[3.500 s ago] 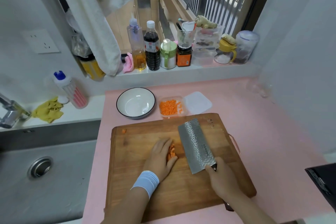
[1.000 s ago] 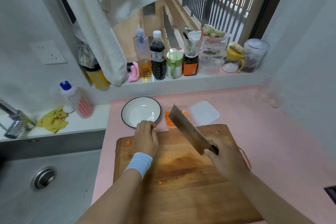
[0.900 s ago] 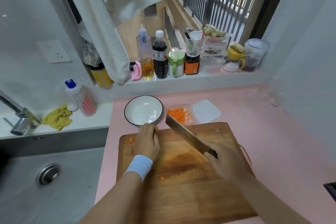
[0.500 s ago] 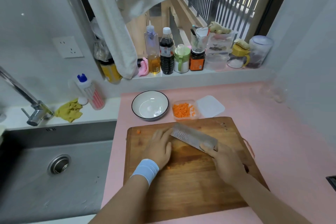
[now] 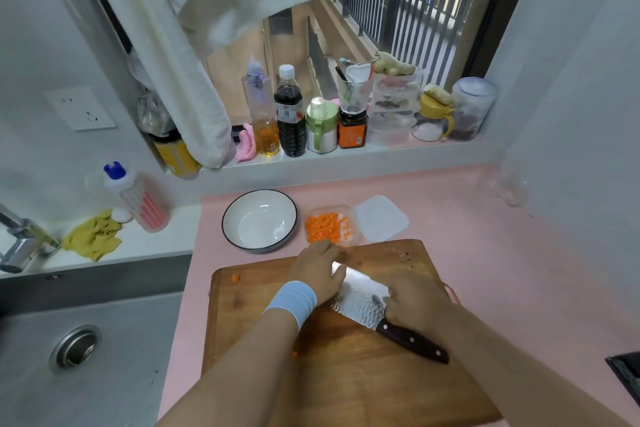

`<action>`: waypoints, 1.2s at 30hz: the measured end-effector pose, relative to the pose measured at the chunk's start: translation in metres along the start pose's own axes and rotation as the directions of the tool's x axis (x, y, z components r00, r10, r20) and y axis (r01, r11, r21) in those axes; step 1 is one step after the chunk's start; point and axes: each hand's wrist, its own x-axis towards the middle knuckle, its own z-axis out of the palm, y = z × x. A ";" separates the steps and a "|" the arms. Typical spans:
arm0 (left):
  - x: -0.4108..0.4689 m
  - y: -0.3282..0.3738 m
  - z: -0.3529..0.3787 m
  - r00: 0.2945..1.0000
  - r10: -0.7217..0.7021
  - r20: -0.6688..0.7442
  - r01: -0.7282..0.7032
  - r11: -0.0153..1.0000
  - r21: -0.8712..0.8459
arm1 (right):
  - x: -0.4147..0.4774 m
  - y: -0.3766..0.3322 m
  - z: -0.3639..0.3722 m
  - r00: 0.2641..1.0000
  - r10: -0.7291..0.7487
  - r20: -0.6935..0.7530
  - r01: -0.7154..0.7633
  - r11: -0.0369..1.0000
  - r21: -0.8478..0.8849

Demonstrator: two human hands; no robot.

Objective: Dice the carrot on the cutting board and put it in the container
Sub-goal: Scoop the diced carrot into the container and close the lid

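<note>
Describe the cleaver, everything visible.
The cleaver lies flat on the wooden cutting board, blade toward the far left, handle toward the near right. The broad rectangular blade looks like steel with a hammered, dimpled face and glare near its far end. The handle is dark with pale rivets, and nothing grips it. The right hand rests over the blade's handle end. The left hand overlaps its far corner. No carrot shows on the exposed blade.

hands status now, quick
left hand: by the container, contents cannot be told
right hand: on the cleaver blade, handle free, grip cannot be told
</note>
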 end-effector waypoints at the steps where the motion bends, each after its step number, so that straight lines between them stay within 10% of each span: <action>1: 0.012 0.002 -0.001 1.000 0.004 -0.001 -0.004 1.000 0.002 | 0.011 0.004 -0.007 0.999 0.021 -0.047 -0.021 1.000 -0.005; 25: 0.141 -0.046 0.013 0.986 -0.153 0.064 0.151 0.988 0.023 | 0.167 0.014 -0.016 0.982 0.174 0.077 -0.152 0.960 -0.236; 30: 0.137 -0.041 0.002 0.989 -0.151 0.007 0.151 0.986 -0.074 | 0.166 0.015 -0.031 0.966 0.099 -0.240 -0.164 0.949 -0.270; 36: 0.133 -0.032 -0.025 0.968 -0.134 -0.214 0.083 0.969 -0.233 | 0.151 -0.004 -0.075 0.779 -0.114 -0.616 -0.028 0.976 -0.215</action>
